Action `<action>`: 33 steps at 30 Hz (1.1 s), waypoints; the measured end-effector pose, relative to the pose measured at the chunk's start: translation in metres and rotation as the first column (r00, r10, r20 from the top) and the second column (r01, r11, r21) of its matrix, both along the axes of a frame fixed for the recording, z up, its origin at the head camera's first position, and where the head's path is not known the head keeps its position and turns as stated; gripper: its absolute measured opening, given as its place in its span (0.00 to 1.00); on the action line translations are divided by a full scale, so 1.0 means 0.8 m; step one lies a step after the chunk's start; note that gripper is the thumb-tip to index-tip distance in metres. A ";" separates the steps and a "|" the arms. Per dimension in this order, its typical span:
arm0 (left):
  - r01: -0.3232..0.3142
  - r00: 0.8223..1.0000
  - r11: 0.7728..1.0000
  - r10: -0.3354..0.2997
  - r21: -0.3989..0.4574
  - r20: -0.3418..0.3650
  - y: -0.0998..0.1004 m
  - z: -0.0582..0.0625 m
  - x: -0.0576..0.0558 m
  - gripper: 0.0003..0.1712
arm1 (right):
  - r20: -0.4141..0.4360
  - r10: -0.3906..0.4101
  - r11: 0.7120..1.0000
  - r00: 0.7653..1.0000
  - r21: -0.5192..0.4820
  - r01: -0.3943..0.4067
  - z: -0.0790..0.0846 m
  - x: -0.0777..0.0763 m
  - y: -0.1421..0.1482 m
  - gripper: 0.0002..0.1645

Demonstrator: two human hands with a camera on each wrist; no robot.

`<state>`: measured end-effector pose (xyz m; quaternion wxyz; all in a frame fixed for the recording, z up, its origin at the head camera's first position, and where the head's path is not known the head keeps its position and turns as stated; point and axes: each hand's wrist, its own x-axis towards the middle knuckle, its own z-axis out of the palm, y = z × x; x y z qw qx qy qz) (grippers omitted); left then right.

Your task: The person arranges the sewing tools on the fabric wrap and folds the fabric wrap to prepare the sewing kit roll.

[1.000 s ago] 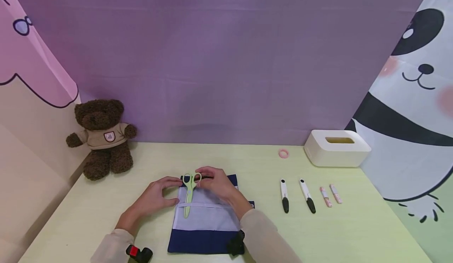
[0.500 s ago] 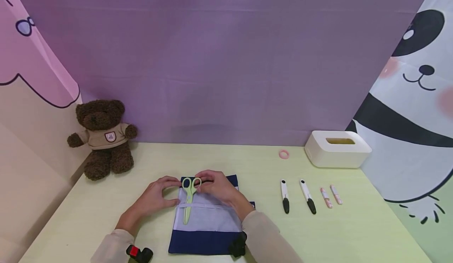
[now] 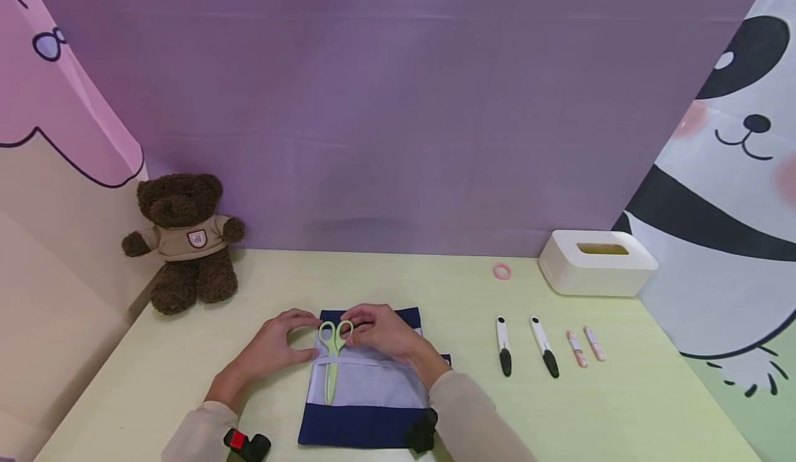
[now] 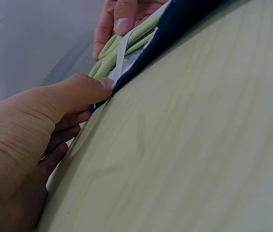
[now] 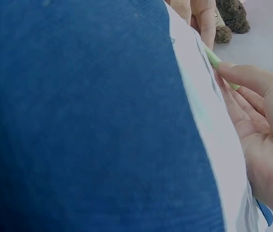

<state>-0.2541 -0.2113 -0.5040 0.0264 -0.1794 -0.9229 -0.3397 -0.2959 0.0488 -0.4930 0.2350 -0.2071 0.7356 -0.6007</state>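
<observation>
A navy and pale-lilac cloth organizer point(image 3: 354, 426) lies flat on the table, a thin elastic band point(image 3: 379, 362) stretched across it. Light-green scissors point(image 3: 331, 382) lie on its left part, blades pointing toward me and running under the band. My right hand point(image 3: 387, 332) pinches the right finger loop of the scissors between thumb and fingers; the thumb shows on the green handle point(image 5: 213, 58) in the right wrist view. On the organizer's left edge, my left hand point(image 3: 269, 349) pinches the cloth, its thumb point(image 4: 85, 89) beside the end of the band.
Two white pens with black ends point(image 3: 504, 346) point(image 3: 544, 348) and two small pink patterned sticks point(image 3: 577, 349) point(image 3: 594, 343) lie to the right. Behind them are a pink ring point(image 3: 501, 271) and a white tissue box point(image 3: 598, 263). A brown teddy bear point(image 3: 191, 241) sits at the back left.
The scissors have slid toward me under the elastic band, their tips now near the navy lower strip. My right hand has moved down with them; the left hand keeps its place.
</observation>
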 end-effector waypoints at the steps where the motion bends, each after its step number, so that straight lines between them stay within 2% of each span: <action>1: 0.001 1.000 1.000 -0.001 0.000 0.000 0.000 0.000 0.000 0.26 | -0.005 0.005 1.000 1.000 0.004 -0.005 0.000 0.000 0.000 0.22; 14: 0.014 1.000 1.000 -0.014 0.017 0.002 0.000 0.004 0.004 0.27 | -0.047 0.050 0.996 0.998 0.075 -0.046 0.007 0.006 0.003 0.21; 21: 0.011 1.000 1.000 -0.011 0.013 0.015 -0.001 0.004 0.005 0.28 | -0.070 0.049 0.990 0.996 0.135 -0.039 0.007 0.008 0.004 0.20; 33: 0.017 1.000 1.000 -0.018 0.019 0.013 0.000 0.006 0.005 0.27 | -0.140 0.082 0.989 0.987 0.130 -0.063 0.008 0.010 0.004 0.22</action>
